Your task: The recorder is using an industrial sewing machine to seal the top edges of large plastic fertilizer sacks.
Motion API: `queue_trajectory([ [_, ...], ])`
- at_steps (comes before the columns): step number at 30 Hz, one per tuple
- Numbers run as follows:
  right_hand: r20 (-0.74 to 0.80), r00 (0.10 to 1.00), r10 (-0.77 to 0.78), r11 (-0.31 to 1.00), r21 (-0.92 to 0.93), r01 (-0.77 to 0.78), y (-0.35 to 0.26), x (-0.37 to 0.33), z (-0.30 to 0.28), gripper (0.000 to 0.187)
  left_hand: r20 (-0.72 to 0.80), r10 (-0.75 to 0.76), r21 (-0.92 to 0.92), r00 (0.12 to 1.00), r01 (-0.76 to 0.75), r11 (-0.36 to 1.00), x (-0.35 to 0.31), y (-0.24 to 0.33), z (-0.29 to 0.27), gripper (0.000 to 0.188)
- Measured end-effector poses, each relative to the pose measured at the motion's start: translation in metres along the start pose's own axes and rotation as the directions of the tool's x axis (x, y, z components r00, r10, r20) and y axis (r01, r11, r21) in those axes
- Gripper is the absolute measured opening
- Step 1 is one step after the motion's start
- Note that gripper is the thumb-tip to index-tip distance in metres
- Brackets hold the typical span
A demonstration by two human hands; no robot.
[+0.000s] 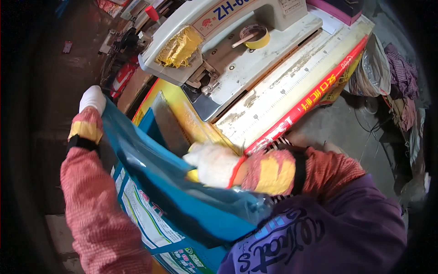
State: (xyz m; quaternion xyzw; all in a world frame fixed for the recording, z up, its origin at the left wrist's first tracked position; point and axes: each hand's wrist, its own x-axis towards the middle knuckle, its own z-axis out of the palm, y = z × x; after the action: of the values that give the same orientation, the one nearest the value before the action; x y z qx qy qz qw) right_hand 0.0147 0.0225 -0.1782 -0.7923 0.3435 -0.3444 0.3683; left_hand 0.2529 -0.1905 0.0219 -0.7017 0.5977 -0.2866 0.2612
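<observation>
A large blue plastic bag (187, 214) with printed white panels hangs slantwise in front of me, its upper edge running from far left to near right. My left hand (93, 99), in a white glove, is closed on the bag's far left corner. Against the bag's upper edge lies my right hand (213, 163), also gloved in white; motion blurs its fingers, so their grip is unclear. A bit of yellow (193, 176) shows beneath that glove. Just beyond stands a pale industrial sewing machine (219, 41), its needle and foot area (205, 82) above the bag.
A yellow tape roll (259, 42) rests on the machine bed. The white worktable (283, 96) has a red and yellow printed sheet along its edge (315, 98). Crumpled cloth (401, 71) and a plastic bag (372, 68) hang at right. A purple box (337, 10) stands at the back.
</observation>
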Motion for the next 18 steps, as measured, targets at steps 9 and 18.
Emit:
queue_trajectory([
  [9, 0.107, 0.947, 0.303, 0.909, 0.266, -0.321, 0.034, -0.095, -0.032, 0.027, -0.523, 0.232, -0.18, 0.82, -0.372, 0.911, -0.042, 0.214, 0.116, 0.017],
  [18, 0.345, 0.653, 0.675, 0.331, 0.649, -0.685, 0.037, -0.122, -0.079, 0.032, -0.828, 0.154, -0.34, 0.539, -0.701, 0.626, -0.041, 0.206, 0.128, 0.017],
])
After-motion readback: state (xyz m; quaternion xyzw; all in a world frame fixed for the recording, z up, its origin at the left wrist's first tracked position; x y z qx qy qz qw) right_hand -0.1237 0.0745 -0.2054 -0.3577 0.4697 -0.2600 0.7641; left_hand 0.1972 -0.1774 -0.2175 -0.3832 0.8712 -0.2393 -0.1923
